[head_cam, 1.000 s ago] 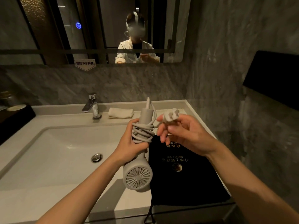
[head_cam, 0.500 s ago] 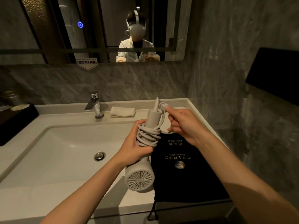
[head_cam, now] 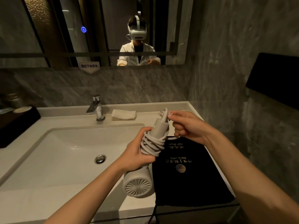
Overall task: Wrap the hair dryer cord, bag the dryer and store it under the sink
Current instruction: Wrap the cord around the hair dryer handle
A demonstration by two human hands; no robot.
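- Black tray [head_cam: 17, 125] sits at the far left of the tabletop [head_cam: 68, 120], carrying small items too dim to identify.
- White basin [head_cam: 64, 156] is sunk into the tabletop; chrome faucet [head_cam: 96, 107] stands behind it, with a folded white cloth [head_cam: 124, 114] just beside the faucet.
- Left hand [head_cam: 137, 154]: fingers closed around the handle of the grey hair dryer [head_cam: 145, 164], which is held above the front rim, rear grille facing the camera.
- Cord [head_cam: 152, 143] is coiled in several turns around the handle.
- Right hand [head_cam: 189, 126]: fingers pinched on the plug [head_cam: 163, 113] at the handle's top end.
- Black bag [head_cam: 191, 175] lies flat on the tabletop, right of the dryer.
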